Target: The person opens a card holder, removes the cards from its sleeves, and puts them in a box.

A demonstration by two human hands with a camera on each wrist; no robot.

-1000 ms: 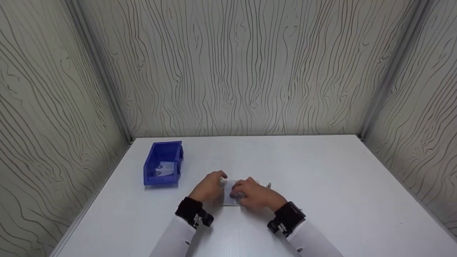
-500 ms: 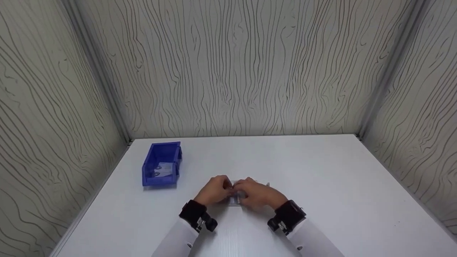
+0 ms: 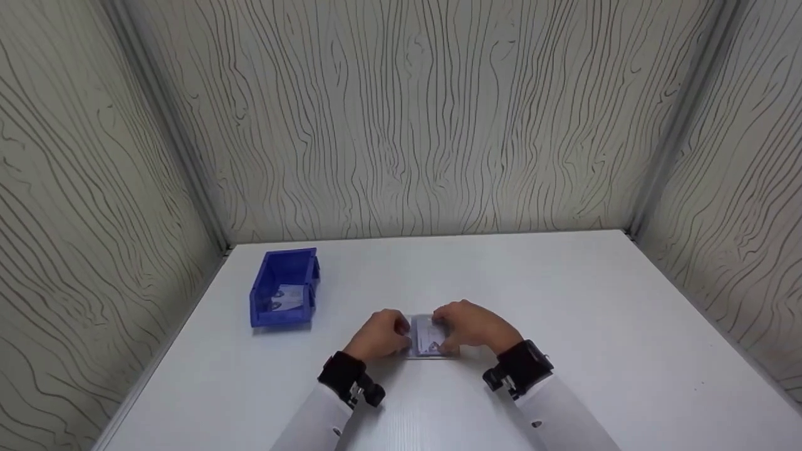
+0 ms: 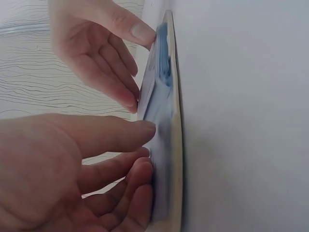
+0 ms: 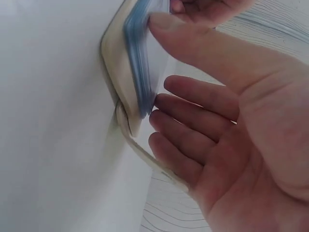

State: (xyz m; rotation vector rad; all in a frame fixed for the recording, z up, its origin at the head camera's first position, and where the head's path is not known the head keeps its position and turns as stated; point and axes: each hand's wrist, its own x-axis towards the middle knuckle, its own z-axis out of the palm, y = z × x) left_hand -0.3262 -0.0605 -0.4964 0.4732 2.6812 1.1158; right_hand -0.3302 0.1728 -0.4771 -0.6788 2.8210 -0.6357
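Note:
A cream-edged card holder (image 3: pixel 432 356) with a stack of clear bluish plastic sleeves (image 5: pixel 137 58) lies spread on the table before me. A printed card (image 3: pixel 429 335) shows through the top sleeve. My left hand (image 3: pixel 381 335) holds the holder's left part, its thumb and curled fingertips against a sleeve (image 4: pixel 161 130). With the thumb at the near edge and fingers at the far edge, my right hand (image 3: pixel 473 326) grips the sleeve stack on the right side. A thin cream strap (image 5: pixel 145 154) sticks out from the holder beside the right fingers.
At the left of the white table (image 3: pixel 564 288) stands a blue plastic bin (image 3: pixel 282 318), with printed cards (image 3: pixel 288 297) in it. Wood-grain panels (image 3: pixel 401 125) rise behind the table and on both sides. Each wrist wears a black band with a camera.
My right hand has moved right and uncovered the sleeve with the printed card. The left hand first came in rightward to the sleeves, then stayed at the left part.

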